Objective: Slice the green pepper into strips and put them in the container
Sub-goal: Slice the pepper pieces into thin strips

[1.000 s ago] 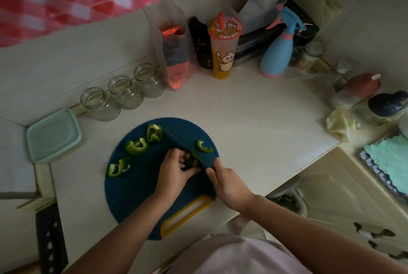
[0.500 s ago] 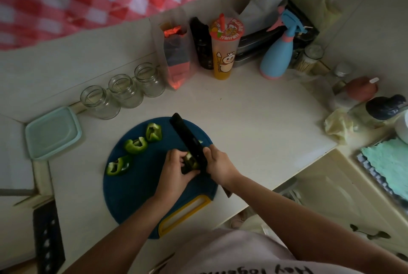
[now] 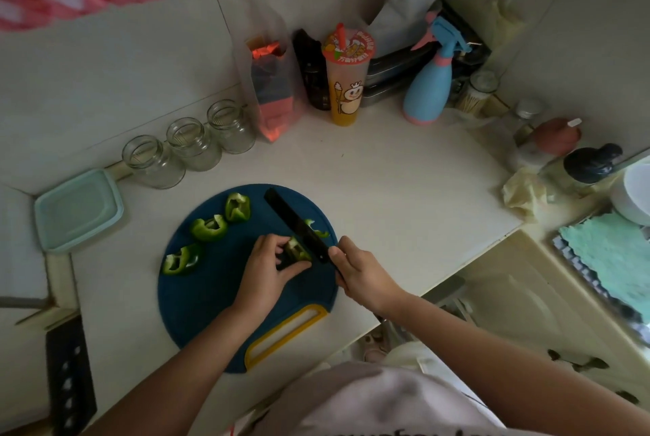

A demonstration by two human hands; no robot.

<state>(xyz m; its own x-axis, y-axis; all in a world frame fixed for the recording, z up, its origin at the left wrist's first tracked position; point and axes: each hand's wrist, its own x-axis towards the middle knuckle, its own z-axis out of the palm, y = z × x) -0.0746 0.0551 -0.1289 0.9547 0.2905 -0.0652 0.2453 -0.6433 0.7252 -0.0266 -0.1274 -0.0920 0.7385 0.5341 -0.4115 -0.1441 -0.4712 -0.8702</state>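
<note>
On the round blue cutting board (image 3: 197, 305), my left hand (image 3: 265, 272) pinches a green pepper piece (image 3: 297, 250) between fingers and thumb. My right hand (image 3: 360, 273) grips the handle of a black knife (image 3: 295, 224), whose blade lies against the right side of that piece. A thin cut strip (image 3: 318, 230) rests just right of the blade. Three larger pepper pieces (image 3: 207, 228) lie on the board's left half. A pale green container (image 3: 77, 208) sits on the counter to the left of the board.
Three empty glass jars (image 3: 191, 143) stand behind the board. Further back are a clear bag (image 3: 271, 91), an orange drink cup (image 3: 346, 80) and a blue spray bottle (image 3: 429, 87). Bottles and a crumpled cloth (image 3: 524, 193) crowd the right edge. The counter edge runs close behind my right hand.
The knife has come up from lying low across the pepper to a raised position, then shifted slightly right beside the held piece. My left hand keeps its hold.
</note>
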